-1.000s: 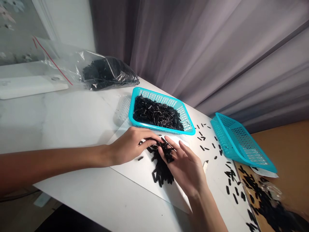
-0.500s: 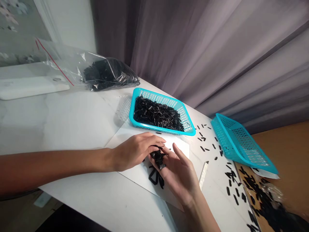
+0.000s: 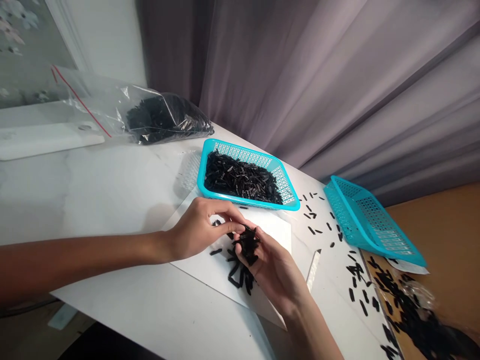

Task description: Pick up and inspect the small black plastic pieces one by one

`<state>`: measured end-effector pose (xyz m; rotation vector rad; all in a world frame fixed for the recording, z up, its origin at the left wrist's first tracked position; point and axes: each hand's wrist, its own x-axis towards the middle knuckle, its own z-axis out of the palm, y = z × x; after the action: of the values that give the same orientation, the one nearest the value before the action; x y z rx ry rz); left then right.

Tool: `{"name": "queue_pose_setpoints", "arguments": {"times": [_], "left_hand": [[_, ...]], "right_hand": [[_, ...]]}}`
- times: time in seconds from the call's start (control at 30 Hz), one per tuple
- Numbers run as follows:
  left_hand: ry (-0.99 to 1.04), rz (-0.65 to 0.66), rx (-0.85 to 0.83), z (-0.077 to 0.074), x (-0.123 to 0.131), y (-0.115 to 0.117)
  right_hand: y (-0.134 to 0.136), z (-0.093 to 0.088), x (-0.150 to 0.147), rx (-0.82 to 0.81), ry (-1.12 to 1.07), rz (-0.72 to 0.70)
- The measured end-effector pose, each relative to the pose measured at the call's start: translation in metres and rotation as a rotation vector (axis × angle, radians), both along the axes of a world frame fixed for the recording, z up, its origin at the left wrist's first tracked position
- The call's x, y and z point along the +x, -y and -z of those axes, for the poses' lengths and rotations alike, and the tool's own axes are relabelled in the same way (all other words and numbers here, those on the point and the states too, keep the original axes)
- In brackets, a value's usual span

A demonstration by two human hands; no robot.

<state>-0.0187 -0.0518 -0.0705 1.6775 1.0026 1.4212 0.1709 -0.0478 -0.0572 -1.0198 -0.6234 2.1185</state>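
Note:
My right hand (image 3: 275,267) is cupped, palm turned up, round a bunch of small black plastic pieces (image 3: 247,245) just above a white sheet (image 3: 277,231) on the table. My left hand (image 3: 198,230) reaches in from the left, its fingertips pinched on the same bunch. More black pieces (image 3: 237,274) lie loose on the sheet beneath the hands. Just beyond stands a teal basket (image 3: 288,204) filled with the same black pieces.
A second teal basket (image 3: 369,220) leans tilted at the right, with black pieces (image 3: 356,287) scattered around it and a heap on a bag at the lower right (image 3: 420,320). A clear bag of black pieces (image 3: 165,116) lies at the back left. Grey curtain hangs behind.
The pile that lay spread on the sheet has been gathered up into my right hand. My right hand turned from palm down to cupped, and my left hand's fingers closed onto the bunch.

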Motion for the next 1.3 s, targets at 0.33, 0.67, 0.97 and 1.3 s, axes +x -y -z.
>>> {"name": "queue_pose_setpoints", "arguments": {"times": [0.33,0.67,0.97,1.3], "left_hand": [[-0.125,-0.028,0.068,0.0006,-0.0017,0.0001],[-0.267,-0.036,0.410,0.0053,-0.0055,-0.0036],[-0.281,-0.051,0.417,0.0048,-0.0061,-0.0031],[-0.285,-0.058,0.402,0.0054,-0.0055,-0.0036]], "right_hand": [[0.0021,-0.0069,-0.0033,0.189,0.160,-0.084],[0.0019,-0.0051,-0.0015,0.244,0.195,-0.009],[0.0025,-0.0040,-0.0001,0.319,0.217,-0.003],[0.0048,-0.0056,-0.0012,0.336,0.311,0.006]]}}
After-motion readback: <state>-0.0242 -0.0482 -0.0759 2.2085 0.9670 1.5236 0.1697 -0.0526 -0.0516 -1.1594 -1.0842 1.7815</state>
